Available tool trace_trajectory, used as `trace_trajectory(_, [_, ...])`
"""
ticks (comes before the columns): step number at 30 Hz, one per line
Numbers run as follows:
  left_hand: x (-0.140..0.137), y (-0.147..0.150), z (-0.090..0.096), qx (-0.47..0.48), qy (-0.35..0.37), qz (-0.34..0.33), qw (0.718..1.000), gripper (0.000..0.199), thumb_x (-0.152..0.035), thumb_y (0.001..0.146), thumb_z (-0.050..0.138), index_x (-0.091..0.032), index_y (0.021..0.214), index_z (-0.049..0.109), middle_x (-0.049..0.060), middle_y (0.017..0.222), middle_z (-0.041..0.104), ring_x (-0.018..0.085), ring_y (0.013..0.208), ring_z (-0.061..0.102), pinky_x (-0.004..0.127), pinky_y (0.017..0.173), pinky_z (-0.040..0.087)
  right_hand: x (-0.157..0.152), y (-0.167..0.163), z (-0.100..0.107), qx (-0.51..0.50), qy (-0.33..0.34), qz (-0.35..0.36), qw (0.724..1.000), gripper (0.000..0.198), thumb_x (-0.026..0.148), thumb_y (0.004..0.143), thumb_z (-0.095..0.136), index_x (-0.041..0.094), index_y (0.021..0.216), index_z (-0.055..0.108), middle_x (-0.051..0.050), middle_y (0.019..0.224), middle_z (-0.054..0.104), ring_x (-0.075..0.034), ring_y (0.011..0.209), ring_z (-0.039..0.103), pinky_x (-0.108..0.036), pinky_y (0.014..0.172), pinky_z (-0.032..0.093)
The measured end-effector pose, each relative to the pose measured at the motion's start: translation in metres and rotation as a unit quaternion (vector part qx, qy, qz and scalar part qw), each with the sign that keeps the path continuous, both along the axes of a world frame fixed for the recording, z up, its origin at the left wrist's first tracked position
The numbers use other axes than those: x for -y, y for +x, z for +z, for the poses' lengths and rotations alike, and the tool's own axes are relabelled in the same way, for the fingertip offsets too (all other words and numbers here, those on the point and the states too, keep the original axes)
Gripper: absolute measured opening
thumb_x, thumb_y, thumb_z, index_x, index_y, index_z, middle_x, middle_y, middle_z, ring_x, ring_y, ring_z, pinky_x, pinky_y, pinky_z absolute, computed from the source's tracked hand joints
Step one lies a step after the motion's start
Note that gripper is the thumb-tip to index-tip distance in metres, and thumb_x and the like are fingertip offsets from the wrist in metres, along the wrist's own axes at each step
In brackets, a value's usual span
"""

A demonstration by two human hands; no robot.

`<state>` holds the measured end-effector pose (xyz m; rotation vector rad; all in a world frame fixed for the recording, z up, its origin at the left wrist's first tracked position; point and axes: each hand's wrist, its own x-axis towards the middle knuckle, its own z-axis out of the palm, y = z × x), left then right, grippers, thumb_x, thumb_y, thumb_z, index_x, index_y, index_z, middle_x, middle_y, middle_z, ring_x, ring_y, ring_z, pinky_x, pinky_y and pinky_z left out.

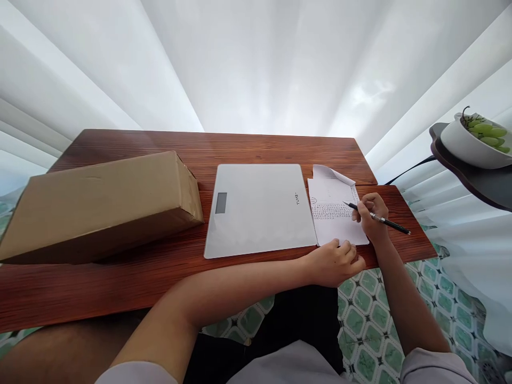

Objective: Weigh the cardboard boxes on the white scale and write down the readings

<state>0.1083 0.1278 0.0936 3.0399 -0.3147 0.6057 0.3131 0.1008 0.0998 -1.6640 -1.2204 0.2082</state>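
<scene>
My right hand point(373, 214) is closed around a black and silver pen point(394, 225). The pen's tip points left, over the writing on a white notepad point(340, 230). Rows of small handwritten marks cover the middle of the page, and its top edge curls up. Along the pad's lower edge lies my left hand point(336, 263), its fingers curled in. A small dark thing shows at its fingertips, too little of it to name. Just left of the pad is a flat white scale point(262, 213) with a grey display panel.
A long brown cardboard box point(104, 197) takes up the left of the wooden table point(248, 145). At the far right, a white bowl point(466, 140) of green grapes point(488, 131) stands on a dark stand point(456, 170). White curtains point(260, 64) hang behind the table.
</scene>
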Motion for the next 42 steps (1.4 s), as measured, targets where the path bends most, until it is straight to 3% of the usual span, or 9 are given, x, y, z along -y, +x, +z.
trace_trajectory(2, [-0.001,0.000,0.001,-0.014,-0.009,-0.004,1.000,0.022,-0.019,0.098,0.038,-0.012,0.109,0.055,0.016,0.106,0.063,0.026,0.091,0.058,0.036,0.066,0.037,0.001,-0.002,0.000,-0.027,-0.039,0.044,0.998,0.035,0.056,0.097,0.049,0.023,0.092,0.057,0.001,0.058,0.064,-0.016,0.048,0.060,-0.027,0.046,0.050])
trace_trajectory(4, [-0.001,0.001,0.003,-0.026,-0.018,-0.007,0.999,0.020,-0.019,0.098,0.039,-0.012,0.107,0.056,0.015,0.103,0.063,0.026,0.091,0.057,0.036,0.065,0.036,0.001,-0.007,0.001,-0.036,-0.071,0.064,0.995,0.038,0.057,0.096,0.053,0.021,0.084,0.061,-0.001,0.059,0.068,-0.017,0.049,0.063,-0.028,0.047,0.052])
trace_trajectory(7, [-0.002,0.001,0.004,-0.039,-0.035,-0.012,0.999,0.021,-0.021,0.099,0.039,-0.013,0.106,0.057,0.014,0.104,0.063,0.026,0.091,0.056,0.038,0.067,0.036,0.000,-0.014,0.001,-0.027,-0.098,0.061,0.993,0.038,0.049,0.089,0.069,0.021,0.066,0.056,0.001,0.050,0.063,-0.013,0.041,0.056,-0.026,0.044,0.047])
trace_trajectory(10, [-0.002,0.001,0.005,-0.053,-0.042,-0.015,0.998,0.023,-0.021,0.099,0.037,-0.013,0.106,0.057,0.014,0.105,0.063,0.026,0.092,0.056,0.038,0.069,0.038,-0.001,-0.020,0.001,-0.016,-0.110,0.056,0.992,0.037,0.043,0.085,0.074,0.022,0.064,0.053,0.003,0.045,0.059,-0.012,0.037,0.051,-0.026,0.042,0.042])
trace_trajectory(17, [-0.002,0.001,0.001,-0.049,-0.047,-0.019,0.998,0.022,-0.022,0.099,0.039,-0.012,0.107,0.057,0.015,0.108,0.062,0.027,0.097,0.057,0.039,0.073,0.040,0.000,-0.020,-0.002,-0.016,-0.123,0.054,0.991,0.040,0.046,0.094,0.060,0.024,0.063,0.046,0.005,0.042,0.054,-0.013,0.034,0.048,-0.028,0.041,0.041])
trace_trajectory(26, [-0.003,0.000,0.004,-0.056,-0.055,-0.017,0.997,0.025,-0.020,0.100,0.037,-0.011,0.114,0.056,0.014,0.110,0.062,0.027,0.095,0.056,0.040,0.072,0.039,-0.003,-0.022,-0.001,-0.023,-0.138,0.068,0.988,0.038,0.044,0.096,0.057,0.024,0.066,0.046,0.005,0.045,0.055,-0.013,0.036,0.048,-0.028,0.043,0.042])
trace_trajectory(42, [-0.003,0.001,0.005,-0.056,-0.046,-0.013,0.997,0.020,-0.022,0.098,0.041,-0.013,0.105,0.058,0.014,0.106,0.062,0.026,0.094,0.056,0.038,0.071,0.040,-0.004,-0.024,0.001,-0.017,-0.137,0.059,0.989,0.038,0.045,0.095,0.058,0.024,0.065,0.046,0.005,0.044,0.053,-0.013,0.036,0.047,-0.028,0.042,0.042])
